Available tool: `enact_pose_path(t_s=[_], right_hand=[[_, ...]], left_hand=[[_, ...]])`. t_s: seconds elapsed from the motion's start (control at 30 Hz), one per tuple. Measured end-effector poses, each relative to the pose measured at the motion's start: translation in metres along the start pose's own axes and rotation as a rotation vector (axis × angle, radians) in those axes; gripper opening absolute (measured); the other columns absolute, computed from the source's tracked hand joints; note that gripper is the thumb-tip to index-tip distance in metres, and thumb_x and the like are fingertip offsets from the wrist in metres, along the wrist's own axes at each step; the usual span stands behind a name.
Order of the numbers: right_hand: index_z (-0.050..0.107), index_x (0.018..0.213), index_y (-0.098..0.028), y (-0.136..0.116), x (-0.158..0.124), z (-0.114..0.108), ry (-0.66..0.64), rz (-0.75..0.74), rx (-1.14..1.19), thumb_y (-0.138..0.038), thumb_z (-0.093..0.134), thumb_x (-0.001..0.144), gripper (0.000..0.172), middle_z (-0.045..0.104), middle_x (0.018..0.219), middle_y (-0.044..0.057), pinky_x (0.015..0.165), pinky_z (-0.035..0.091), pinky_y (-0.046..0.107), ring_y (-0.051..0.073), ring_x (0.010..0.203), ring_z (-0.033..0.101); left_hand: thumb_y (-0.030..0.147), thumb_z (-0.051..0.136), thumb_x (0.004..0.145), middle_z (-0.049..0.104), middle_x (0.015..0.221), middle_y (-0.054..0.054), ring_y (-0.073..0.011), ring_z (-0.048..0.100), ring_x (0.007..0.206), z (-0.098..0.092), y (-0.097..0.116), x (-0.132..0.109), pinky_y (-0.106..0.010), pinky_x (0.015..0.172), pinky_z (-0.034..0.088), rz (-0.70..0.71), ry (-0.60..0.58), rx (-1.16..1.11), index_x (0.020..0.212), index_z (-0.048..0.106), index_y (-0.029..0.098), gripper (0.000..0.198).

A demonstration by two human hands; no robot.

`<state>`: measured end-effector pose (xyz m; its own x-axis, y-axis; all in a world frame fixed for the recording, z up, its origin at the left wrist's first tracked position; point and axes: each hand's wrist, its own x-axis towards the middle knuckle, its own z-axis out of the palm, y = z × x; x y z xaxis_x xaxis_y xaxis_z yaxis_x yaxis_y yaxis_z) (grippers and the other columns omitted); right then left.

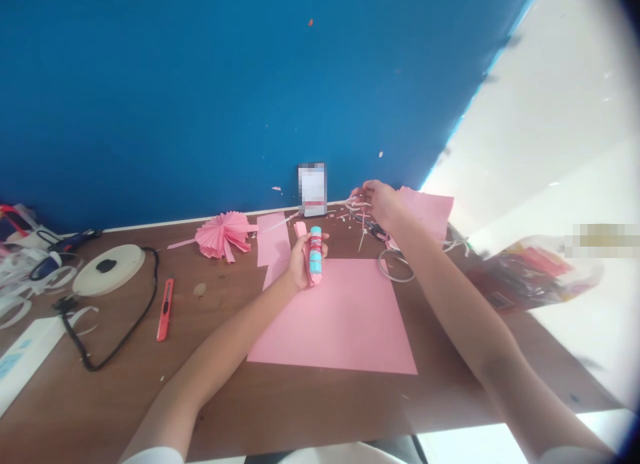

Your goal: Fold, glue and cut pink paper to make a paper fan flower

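My left hand [301, 261] is closed around a glue stick [315, 251] with turquoise ends and a red label, together with a folded strip of pink paper [301, 229]. Below it lies a large pink sheet [340, 324]. Farther right, my right hand [379, 201] reaches over a heap of paper scraps and strips [356, 214] near the wall. Its fingers are bent together at a thin pale strip, though what they grip is too small to make out. A pleated pink paper fan [223, 236] rests left of my left hand, beside a smaller pink sheet [273, 239].
A phone [313, 189] leans on the blue wall. A red box cutter [165, 309], a pale round disc [109, 269] and a black cable [143, 322] lie at left. On the right are a tape ring [397, 267], another pink sheet [430, 214] and a plastic bag [530, 277].
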<state>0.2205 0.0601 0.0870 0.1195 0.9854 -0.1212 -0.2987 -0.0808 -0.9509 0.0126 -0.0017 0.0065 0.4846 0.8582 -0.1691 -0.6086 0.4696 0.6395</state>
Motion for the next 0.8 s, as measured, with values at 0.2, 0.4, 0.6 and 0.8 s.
enact_pose_path(t_s=[0.2,0.4,0.6,0.8], right_hand=[[0.052,0.073,-0.019,0.004,-0.004,-0.003,-0.149,-0.038,-0.068,-0.028,0.054,0.074,0.009,0.056,0.059,-0.001,0.046,0.038,0.021,0.009,0.051,0.05],[0.059,0.094,-0.02,0.013,-0.011,0.002,-0.233,-0.183,-0.467,-0.027,0.06,0.072,0.023,0.062,0.08,0.002,0.053,0.04,0.022,0.01,0.061,0.054],[0.062,0.095,-0.02,0.013,-0.024,0.012,-0.165,-0.379,-0.979,-0.029,0.054,0.077,0.022,0.064,0.08,0.002,0.055,0.036,0.024,0.013,0.064,0.053],[0.062,0.084,-0.019,0.005,-0.037,0.021,-0.146,-0.515,-1.133,-0.025,0.048,0.08,0.016,0.063,0.072,0.003,0.058,0.032,0.025,0.015,0.063,0.051]], left_hand=[[0.035,0.05,0.083,0.055,0.06,-0.003,-0.0084,0.05,0.049,0.001,0.0,0.001,-0.016,0.04,0.034,-0.004,-0.003,-0.014,0.094,0.062,0.009,0.03],[0.034,0.044,0.086,0.053,0.056,-0.003,-0.0079,0.043,0.045,0.0,0.002,0.0,-0.016,0.037,0.028,-0.011,-0.06,-0.006,0.103,0.061,0.008,0.036],[0.035,0.036,0.089,0.043,0.05,0.0,-0.0082,0.033,0.042,-0.002,0.007,-0.001,-0.016,0.033,0.019,-0.074,-0.088,-0.095,0.11,0.059,0.007,0.042],[0.036,0.037,0.088,0.035,0.048,0.002,-0.0081,0.028,0.041,-0.002,0.007,0.0,-0.016,0.031,0.018,-0.1,-0.073,-0.126,0.106,0.06,0.008,0.04]])
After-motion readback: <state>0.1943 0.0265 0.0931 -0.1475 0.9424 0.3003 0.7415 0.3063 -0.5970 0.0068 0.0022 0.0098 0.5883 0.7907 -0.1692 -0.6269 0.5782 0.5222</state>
